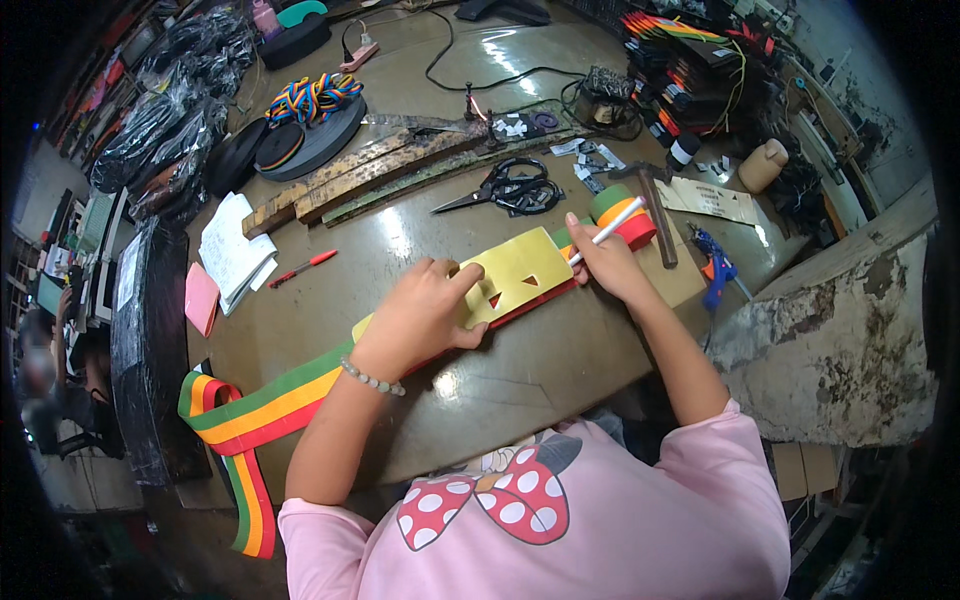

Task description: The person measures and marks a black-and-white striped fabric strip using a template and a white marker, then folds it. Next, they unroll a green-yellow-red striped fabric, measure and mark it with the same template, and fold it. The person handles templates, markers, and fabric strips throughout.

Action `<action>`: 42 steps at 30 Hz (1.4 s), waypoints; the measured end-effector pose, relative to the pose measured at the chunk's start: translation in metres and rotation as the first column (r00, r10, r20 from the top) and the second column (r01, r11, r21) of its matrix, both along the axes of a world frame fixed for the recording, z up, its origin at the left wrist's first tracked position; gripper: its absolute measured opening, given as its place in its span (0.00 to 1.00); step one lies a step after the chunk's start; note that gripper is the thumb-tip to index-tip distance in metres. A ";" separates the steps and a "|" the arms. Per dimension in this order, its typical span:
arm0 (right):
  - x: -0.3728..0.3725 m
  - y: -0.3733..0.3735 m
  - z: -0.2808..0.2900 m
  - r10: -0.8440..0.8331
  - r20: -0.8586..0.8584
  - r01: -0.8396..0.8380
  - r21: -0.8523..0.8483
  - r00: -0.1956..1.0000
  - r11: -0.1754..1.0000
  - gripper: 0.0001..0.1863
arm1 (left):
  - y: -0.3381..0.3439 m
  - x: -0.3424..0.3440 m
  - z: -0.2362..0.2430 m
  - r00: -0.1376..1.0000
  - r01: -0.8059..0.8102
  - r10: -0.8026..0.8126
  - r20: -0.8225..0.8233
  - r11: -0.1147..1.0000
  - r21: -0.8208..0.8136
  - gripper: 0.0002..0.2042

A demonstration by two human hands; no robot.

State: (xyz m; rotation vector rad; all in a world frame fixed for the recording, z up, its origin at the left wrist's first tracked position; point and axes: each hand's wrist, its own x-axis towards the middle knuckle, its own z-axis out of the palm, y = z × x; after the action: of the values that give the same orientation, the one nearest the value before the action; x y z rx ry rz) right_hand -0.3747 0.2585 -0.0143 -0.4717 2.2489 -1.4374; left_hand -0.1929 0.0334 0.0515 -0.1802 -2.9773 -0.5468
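My left hand (430,310) presses on a pale yellow template (520,262) with small triangular cutouts, its bent fingers spread apart. The template lies over a green, yellow and red striped strap (270,408), which loops down over the table's left front edge and ends in a roll (633,222) on the right. My right hand (603,262) is closed on a white pen (625,213), held at the template's right end, thumb raised along it. Whether the pen's tip touches anything is hidden.
Black scissors (505,190), a red pen (300,270), papers (232,250), a hammer (658,215), a blue glue gun (715,260) and wooden bars (345,185) lie on the table (530,370). A black wrapped bundle (140,350) borders the left. A person (70,360) is at far left.
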 end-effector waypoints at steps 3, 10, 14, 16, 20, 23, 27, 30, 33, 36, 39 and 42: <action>-0.007 -0.009 0.007 0.038 0.050 -0.042 0.089 0.998 0.995 0.38 | -0.012 -0.004 0.012 0.999 0.001 -0.003 -0.037 1.000 -0.029 0.23; -0.022 -0.031 0.026 0.174 -0.331 -0.073 0.296 0.927 0.952 0.35 | -0.053 -0.016 -0.030 0.988 -0.124 0.100 -0.115 0.966 -0.227 0.19; -0.053 -0.053 0.053 0.273 -0.579 0.134 0.563 0.768 0.816 0.30 | -0.036 0.019 -0.051 0.941 -0.218 0.195 -0.277 0.974 -0.056 0.21; -0.060 -0.058 0.061 0.339 -0.625 0.212 0.639 0.703 0.739 0.24 | -0.016 0.042 -0.059 0.944 -0.237 0.237 -0.230 0.971 0.024 0.24; -0.042 -0.050 0.056 0.510 -0.572 0.071 0.707 0.642 0.704 0.18 | 0.002 0.063 -0.068 0.926 -0.307 0.287 -0.247 0.951 -0.046 0.27; -0.019 -0.036 0.041 0.710 -0.465 -0.373 0.624 0.528 0.686 0.28 | 0.000 0.064 -0.071 0.939 -0.308 0.293 -0.180 0.949 -0.062 0.29; -0.015 -0.011 0.033 0.730 -0.359 -0.433 0.623 0.582 0.652 0.43 | -0.004 0.062 -0.071 0.945 -0.312 0.311 -0.099 0.950 0.008 0.33; -0.021 0.002 0.033 0.759 -0.377 -0.431 0.652 0.531 0.624 0.44 | -0.003 0.061 -0.070 0.934 -0.322 0.309 -0.177 0.946 -0.049 0.36; -0.025 0.002 0.032 0.773 -0.397 -0.496 0.602 0.495 0.626 0.39 | 0.000 0.063 -0.069 0.914 -0.357 0.335 -0.231 0.932 -0.062 0.37; -0.028 -0.001 0.031 0.772 -0.393 -0.422 0.668 0.499 0.613 0.31 | -0.003 0.066 -0.063 0.911 -0.347 0.328 -0.251 0.937 -0.035 0.33; -0.032 0.004 0.035 0.716 -0.472 -0.487 0.526 0.514 0.697 0.27 | -0.009 0.064 -0.047 0.938 -0.304 0.328 -0.112 0.934 0.189 0.27; -0.038 0.015 0.045 0.634 -0.356 -0.381 0.567 0.686 0.730 0.27 | -0.017 0.056 -0.021 0.864 -0.294 0.397 -0.308 0.897 0.331 0.22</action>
State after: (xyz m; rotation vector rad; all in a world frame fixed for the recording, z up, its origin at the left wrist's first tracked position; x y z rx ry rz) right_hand -0.4123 0.2733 0.0310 -1.3618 2.4355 -0.4744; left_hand -0.1366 0.0161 0.0307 0.2538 -2.4511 -0.7682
